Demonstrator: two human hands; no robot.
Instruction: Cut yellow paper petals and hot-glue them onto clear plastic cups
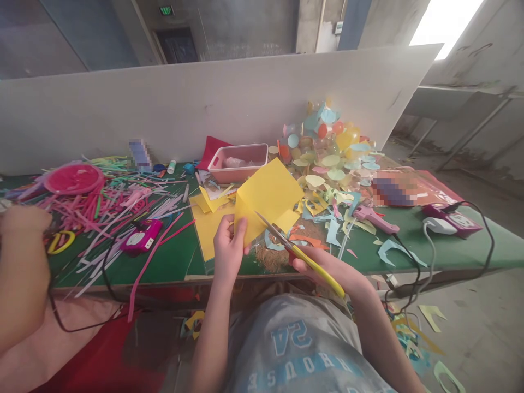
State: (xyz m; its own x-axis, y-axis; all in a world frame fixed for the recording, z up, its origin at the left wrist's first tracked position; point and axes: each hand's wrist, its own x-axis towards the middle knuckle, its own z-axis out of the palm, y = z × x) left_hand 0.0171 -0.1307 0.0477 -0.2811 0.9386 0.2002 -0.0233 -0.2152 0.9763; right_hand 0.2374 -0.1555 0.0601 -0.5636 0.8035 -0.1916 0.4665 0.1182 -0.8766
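My left hand (231,243) pinches the lower left edge of a sheet of yellow paper (270,194), thumb in front. The sheet is raised above the table and tilted. In my right hand (323,265) is a pair of scissors with yellow handles (317,267), its blades (273,228) pointing up and left at the paper's lower part. Whether the blades are parted or touch the paper I cannot tell. Under and behind the raised sheet, more yellow paper (208,234) lies on the table.
A pink basket (239,172) stands behind the paper. Paper scraps (333,229), a pink glue gun (375,218) and a purple power socket (462,221) lie to the right. On the left are pipe cleaners (118,213), a pink bowl (73,179) and a co-worker's arm (22,273).
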